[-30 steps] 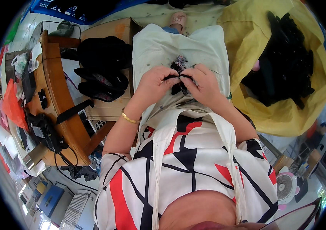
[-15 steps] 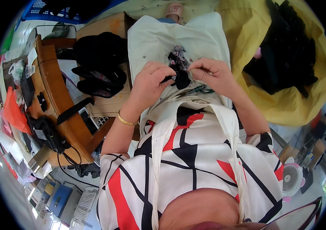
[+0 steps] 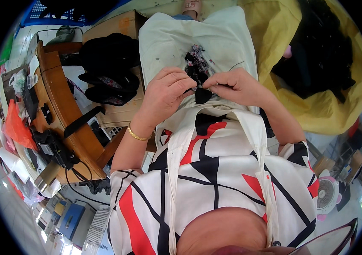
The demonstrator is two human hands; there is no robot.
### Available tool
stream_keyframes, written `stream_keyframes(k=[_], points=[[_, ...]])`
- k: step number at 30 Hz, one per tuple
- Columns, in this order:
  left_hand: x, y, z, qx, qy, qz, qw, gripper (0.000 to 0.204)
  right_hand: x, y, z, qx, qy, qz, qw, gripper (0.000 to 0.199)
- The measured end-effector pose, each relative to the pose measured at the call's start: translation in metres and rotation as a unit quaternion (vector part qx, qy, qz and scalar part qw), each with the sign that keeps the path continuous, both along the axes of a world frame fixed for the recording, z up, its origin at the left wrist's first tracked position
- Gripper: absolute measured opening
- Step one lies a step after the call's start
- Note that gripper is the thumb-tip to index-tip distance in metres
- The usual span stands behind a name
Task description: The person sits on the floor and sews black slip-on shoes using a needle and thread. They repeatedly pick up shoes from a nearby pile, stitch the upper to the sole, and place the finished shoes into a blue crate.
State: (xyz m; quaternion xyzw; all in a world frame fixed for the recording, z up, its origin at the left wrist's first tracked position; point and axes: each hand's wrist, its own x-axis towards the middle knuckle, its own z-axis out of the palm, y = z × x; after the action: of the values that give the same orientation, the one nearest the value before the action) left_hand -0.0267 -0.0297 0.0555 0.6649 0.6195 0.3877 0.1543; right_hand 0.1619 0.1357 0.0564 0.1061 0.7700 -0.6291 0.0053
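Head view: left hand (image 3: 167,91) and right hand (image 3: 235,86) both pinch small black fabric piece (image 3: 201,95).
Over cream apron (image 3: 168,38) (mid-lap, edges well apart).

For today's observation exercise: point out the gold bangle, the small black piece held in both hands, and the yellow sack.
gold bangle (image 3: 137,135), head view, on its band at the left wrist.
small black piece (image 3: 202,96), head view, its middle.
yellow sack (image 3: 270,29), head view, bare yellow wall.

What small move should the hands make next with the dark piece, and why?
Probably draw the dark fabric piece a little apart. The left hand and right hand pinch it together over the pale apron, fingertips nearly touching, so little of it shows.
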Motion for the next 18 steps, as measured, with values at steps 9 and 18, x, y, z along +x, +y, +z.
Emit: stream_keyframes(k=[9,18], points=[[0.004,-0.002,0.004,-0.010,-0.057,-0.010,0.998,0.030,0.001,-0.004,-0.010,-0.068,0.006,0.012,0.998,0.014],[0.014,-0.008,0.000,-0.008,-0.141,-0.003,0.990,0.029,0.002,-0.017,-0.006,-0.150,-0.071,0.017,0.986,0.010]])
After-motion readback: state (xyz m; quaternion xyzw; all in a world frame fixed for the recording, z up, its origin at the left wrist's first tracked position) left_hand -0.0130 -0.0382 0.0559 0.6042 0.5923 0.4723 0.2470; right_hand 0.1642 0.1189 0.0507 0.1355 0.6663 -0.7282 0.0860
